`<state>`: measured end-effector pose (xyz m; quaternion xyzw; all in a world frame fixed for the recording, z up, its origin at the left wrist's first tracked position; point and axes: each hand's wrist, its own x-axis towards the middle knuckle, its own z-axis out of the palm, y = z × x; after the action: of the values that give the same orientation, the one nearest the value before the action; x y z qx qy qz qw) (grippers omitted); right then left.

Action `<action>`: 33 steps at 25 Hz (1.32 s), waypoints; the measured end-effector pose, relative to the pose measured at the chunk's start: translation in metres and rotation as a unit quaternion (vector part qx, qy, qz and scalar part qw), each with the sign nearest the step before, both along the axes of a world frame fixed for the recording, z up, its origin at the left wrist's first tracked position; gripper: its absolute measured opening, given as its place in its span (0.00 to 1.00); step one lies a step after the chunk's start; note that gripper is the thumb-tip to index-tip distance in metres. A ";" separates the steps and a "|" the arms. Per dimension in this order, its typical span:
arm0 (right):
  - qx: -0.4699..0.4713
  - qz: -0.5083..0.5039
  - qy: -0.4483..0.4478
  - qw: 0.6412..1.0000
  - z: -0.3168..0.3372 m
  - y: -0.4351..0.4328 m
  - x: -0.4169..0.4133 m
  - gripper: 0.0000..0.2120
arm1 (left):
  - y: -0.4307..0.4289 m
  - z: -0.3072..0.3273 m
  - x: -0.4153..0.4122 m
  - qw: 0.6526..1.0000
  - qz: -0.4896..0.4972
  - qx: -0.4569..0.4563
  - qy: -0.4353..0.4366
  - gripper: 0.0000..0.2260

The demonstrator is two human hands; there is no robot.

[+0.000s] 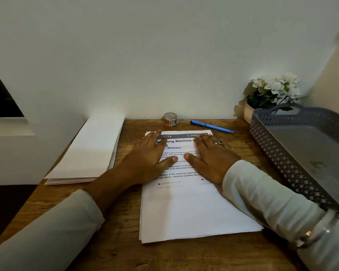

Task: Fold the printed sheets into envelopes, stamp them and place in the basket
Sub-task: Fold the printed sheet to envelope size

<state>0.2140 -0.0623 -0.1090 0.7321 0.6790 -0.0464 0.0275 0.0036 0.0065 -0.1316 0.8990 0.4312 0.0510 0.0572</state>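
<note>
Nearest you, one stack of printed sheets lies on the wooden desk, its lower half blank. Your two hands rest flat on the upper, printed half: your left hand and your right hand lie with fingers straight and thumbs nearly meeting, gripping nothing. One pile of white envelopes sits to your left, and one grey basket to your right. Farther back lie one blue pen and one roll of stamps. One pot of white flowers stands behind the basket.
</note>
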 end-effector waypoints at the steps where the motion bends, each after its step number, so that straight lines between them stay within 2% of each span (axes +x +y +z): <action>1: 0.006 0.009 -0.017 1.000 0.000 -0.002 -0.002 0.37 | -0.001 -0.001 -0.001 1.000 -0.006 0.005 0.007 0.39; 3: 0.013 0.057 -0.032 0.998 0.003 -0.004 -0.011 0.35 | -0.002 0.000 -0.004 0.999 -0.015 0.008 0.028 0.38; 7: -0.029 0.131 0.031 0.991 0.004 -0.003 -0.027 0.31 | -0.002 0.002 -0.004 0.998 -0.022 0.015 0.060 0.34; 11: -0.027 0.074 0.023 0.997 0.001 0.005 -0.010 0.34 | -0.005 0.005 -0.002 0.997 -0.023 0.010 0.070 0.30; 15: -0.031 0.026 0.016 0.999 0.000 0.014 0.001 0.35 | -0.006 0.005 0.007 0.996 -0.012 0.018 0.091 0.31; 21: -0.026 0.029 0.019 0.999 -0.004 0.018 0.002 0.33 | -0.006 0.010 0.039 0.994 -0.080 -0.010 0.075 0.32; 29: -0.005 0.021 0.013 1.000 -0.009 0.019 0.004 0.35 | 0.015 0.001 0.012 0.997 -0.008 0.007 0.071 0.33; 33: -0.010 0.107 -0.001 0.994 -0.009 0.011 -0.003 0.32 | 0.016 0.000 0.013 0.998 -0.007 0.001 0.067 0.32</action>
<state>0.2106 -0.0514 -0.1185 0.6549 0.7530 -0.0496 0.0406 0.0166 0.0223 -0.1313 0.9033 0.4280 -0.0090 0.0277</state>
